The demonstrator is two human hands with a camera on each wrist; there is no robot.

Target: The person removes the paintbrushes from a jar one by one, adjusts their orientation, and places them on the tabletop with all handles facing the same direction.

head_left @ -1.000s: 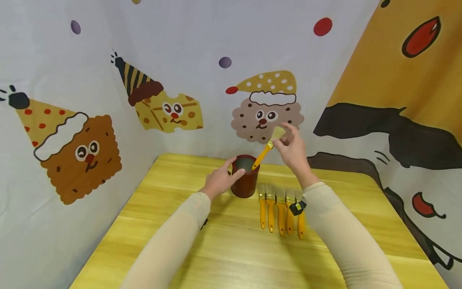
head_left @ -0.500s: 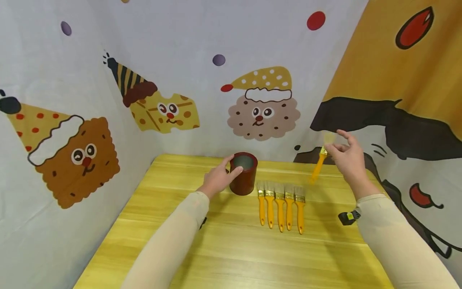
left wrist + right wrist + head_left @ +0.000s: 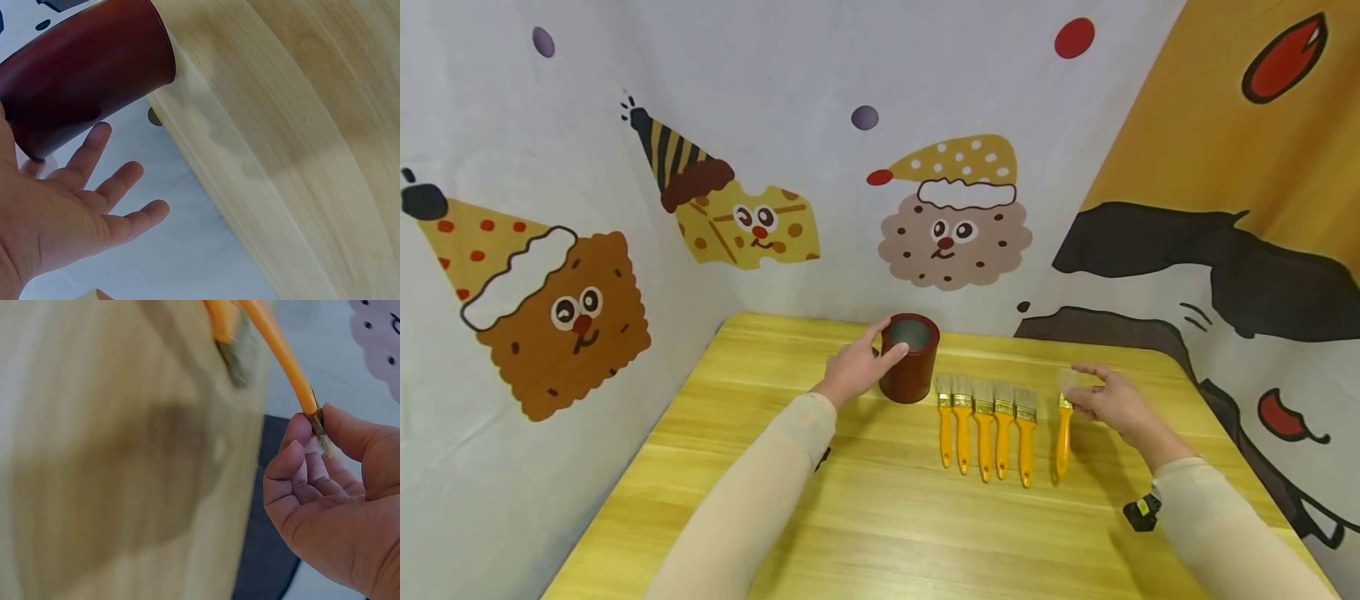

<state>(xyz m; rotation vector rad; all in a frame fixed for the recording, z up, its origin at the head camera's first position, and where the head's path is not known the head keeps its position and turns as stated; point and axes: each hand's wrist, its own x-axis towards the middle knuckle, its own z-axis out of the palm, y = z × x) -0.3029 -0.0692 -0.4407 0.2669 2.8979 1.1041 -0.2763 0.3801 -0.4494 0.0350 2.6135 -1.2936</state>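
Observation:
A dark red brush pot (image 3: pixel 907 379) stands upright at the back of the table. My left hand (image 3: pixel 857 367) holds it near the rim, thumb across the front and index finger along the left side. In the left wrist view the other fingers (image 3: pixel 119 187) spread out below the pot's wall. My right hand (image 3: pixel 1108 404) pinches a paintbrush (image 3: pixel 1063 446) at its metal band between thumb and fingertips, its orange handle pointing toward me and close over the table. Several similar paintbrushes (image 3: pixel 983 433) lie side by side between pot and right hand, bristles away from me.
The wooden table (image 3: pixel 880 533) meets a white cloth wall (image 3: pixel 775 67) printed with cartoon snacks. A dark wrist device (image 3: pixel 1142 512) hangs below my right sleeve.
My right hand has carried the paintbrush from beside the pot's mouth rightward, then down to the table right of the row. My left hand stays at the pot.

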